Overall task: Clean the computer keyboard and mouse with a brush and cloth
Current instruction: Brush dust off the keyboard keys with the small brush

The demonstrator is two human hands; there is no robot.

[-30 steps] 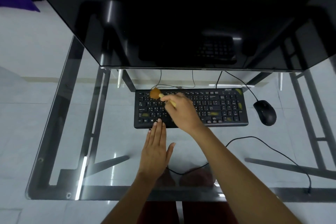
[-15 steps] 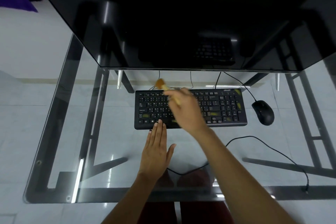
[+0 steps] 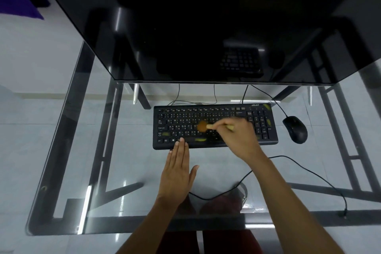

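A black keyboard [image 3: 255, 122] lies on the glass desk, with yellowish smudges on several keys. My right hand [image 3: 237, 136] is over its middle, shut on a small brush [image 3: 203, 126]; the brown bristles touch the centre keys and the pale handle sticks out past my fingers. My left hand [image 3: 178, 169] lies flat on the glass in front of the keyboard, fingers together, fingertips touching its front edge near the left end of the space bar. A black mouse [image 3: 295, 129] sits to the right of the keyboard. No cloth is in view.
A large dark monitor [image 3: 195, 23] overhangs the back of the glass desk [image 3: 127, 161]. A black cable [image 3: 305, 169] loops across the glass on the right, near my right forearm. The dark metal desk frame, the floor and my knees show through the glass.
My right hand has swept the brush from the keyboard's upper left edge down and right to the centre keys. My left hand has stayed put.
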